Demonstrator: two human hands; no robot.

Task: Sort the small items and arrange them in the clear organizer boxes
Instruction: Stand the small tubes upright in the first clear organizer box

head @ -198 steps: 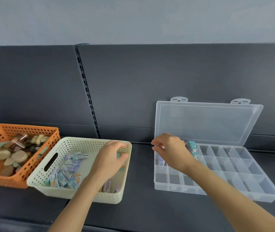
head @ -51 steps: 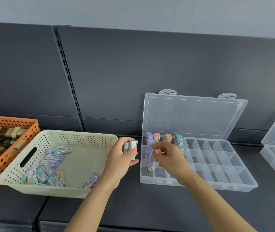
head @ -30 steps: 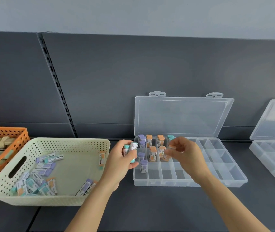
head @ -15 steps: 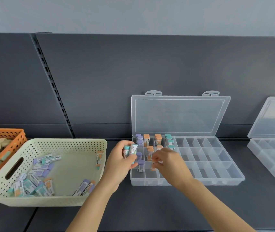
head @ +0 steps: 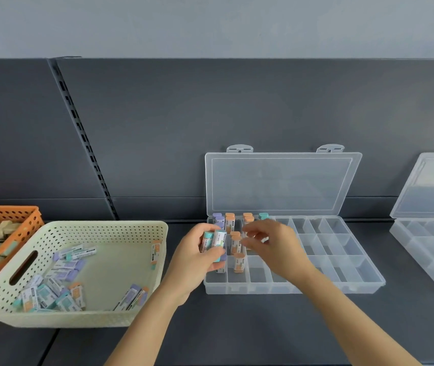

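While there's only the one head view to go on, it shows plenty. Left hand [head: 197, 257] is curled shut around a little bundle of teal-capped tubes [head: 213, 240], holding them upright just at the left edge of the clear organizer box [head: 342, 283]. Right hand [head: 271, 247] hovers over the box's left-middle compartments, fingers [head: 250, 243] loosely bent and a bit apart. It's blurry, so I honestly can't tell if there's anything pinched in there or not.

Box lid is propped open against the back panel. Purple, orange and teal-capped tubes already stand in the far-left compartments, including an orange-capped tube [head: 238, 262] in the third row from the back. Most of the box to the right is bare. Plenty more tubes still lie loose in the cream basket [head: 84, 228] on the left, plus an orange basket [head: 7, 215] with other bits, and a second organizer box [head: 427, 249] sits open off to the right.

So I'd say we're mid-sort, early on. Next move is probably the right hand taking a teal tube from the left-hand bundle and standing it with the other teal ones, without knocking the neighbours over.
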